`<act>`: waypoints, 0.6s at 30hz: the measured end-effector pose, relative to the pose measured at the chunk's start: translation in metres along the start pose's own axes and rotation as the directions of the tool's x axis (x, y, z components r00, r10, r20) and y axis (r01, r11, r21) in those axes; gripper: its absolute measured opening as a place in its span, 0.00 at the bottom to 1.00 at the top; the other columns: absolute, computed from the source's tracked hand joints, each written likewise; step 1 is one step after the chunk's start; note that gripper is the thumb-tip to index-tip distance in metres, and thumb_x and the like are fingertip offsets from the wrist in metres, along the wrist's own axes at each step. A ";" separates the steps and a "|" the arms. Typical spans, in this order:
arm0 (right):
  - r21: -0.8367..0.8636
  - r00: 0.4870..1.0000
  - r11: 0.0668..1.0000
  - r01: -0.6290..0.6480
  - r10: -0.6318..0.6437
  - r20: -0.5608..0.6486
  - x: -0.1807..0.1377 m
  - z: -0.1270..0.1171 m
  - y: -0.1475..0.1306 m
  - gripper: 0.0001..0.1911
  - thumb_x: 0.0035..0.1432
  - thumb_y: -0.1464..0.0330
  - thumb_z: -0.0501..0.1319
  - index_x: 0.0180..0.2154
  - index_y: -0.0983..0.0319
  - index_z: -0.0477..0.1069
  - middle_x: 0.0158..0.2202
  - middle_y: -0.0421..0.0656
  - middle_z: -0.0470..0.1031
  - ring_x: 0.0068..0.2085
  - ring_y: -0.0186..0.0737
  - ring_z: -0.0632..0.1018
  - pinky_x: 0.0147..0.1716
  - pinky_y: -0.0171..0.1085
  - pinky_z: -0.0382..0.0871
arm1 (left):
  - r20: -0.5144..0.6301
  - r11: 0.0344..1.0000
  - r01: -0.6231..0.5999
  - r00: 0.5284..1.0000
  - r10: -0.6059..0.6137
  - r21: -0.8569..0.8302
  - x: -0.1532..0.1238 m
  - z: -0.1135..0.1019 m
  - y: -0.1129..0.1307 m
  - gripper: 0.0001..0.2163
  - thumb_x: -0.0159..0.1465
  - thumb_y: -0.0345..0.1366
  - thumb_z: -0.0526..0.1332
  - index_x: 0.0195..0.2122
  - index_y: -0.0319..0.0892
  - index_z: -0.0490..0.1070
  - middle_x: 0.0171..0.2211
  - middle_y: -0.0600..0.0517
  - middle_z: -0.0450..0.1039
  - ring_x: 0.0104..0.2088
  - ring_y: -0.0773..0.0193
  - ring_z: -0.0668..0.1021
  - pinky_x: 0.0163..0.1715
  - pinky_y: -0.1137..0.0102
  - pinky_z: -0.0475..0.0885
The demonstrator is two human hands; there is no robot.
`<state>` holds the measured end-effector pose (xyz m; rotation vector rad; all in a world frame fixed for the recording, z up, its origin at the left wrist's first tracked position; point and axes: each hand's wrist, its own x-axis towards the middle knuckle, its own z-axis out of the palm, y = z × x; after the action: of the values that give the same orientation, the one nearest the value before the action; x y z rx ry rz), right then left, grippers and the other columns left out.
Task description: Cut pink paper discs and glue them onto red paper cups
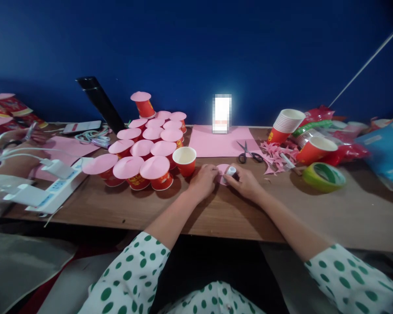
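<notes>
Low over the table front, my right hand (247, 183) is closed around a small white tube, which looks like a glue stick (231, 170). Its end meets a round pink paper piece (221, 168). The fingertips of my left hand (203, 181) pinch the left edge of that paper. Just left of my left hand stands an uncovered red paper cup (184, 163), upright. Beyond it are several red cups topped with pink paper discs (155, 167). The fingers partly hide the round paper.
Scissors (247, 153) lie by a pink sheet (222, 146) under a lit phone (222, 113). Pink scraps (281, 155), stacked cups (286, 124) and green tape (324, 176) are rightward. At left are a power strip (60, 185) and a co-worker's hand (36, 135) with scissors.
</notes>
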<state>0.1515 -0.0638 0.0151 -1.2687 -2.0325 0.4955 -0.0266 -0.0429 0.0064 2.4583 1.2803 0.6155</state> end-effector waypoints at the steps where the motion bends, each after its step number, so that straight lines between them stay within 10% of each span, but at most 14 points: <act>1: 0.006 1.000 1.000 0.001 -0.001 0.000 0.000 0.000 0.000 0.10 0.59 0.62 0.55 0.30 0.61 0.66 0.25 0.39 0.70 0.27 0.36 0.69 0.29 0.32 0.62 | -0.003 1.000 -0.002 1.000 0.002 -0.004 0.000 0.000 0.000 0.14 0.62 0.29 0.53 0.45 0.42 0.75 0.47 0.48 0.73 0.49 0.58 0.70 0.50 0.65 0.67; 18: 0.162 0.993 0.985 -0.055 0.071 -0.091 0.001 -0.003 -0.001 0.12 0.56 0.58 0.58 0.33 0.61 0.70 0.28 0.40 0.73 0.29 0.37 0.73 0.31 0.34 0.65 | 0.008 1.000 -0.002 1.000 0.002 0.001 -0.001 -0.001 0.001 0.14 0.62 0.28 0.53 0.44 0.42 0.75 0.47 0.48 0.72 0.49 0.58 0.70 0.50 0.65 0.68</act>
<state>0.1527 -0.0632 0.0176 -1.2391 -1.8388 0.6025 -0.0271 -0.0439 0.0071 2.4605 1.2759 0.6044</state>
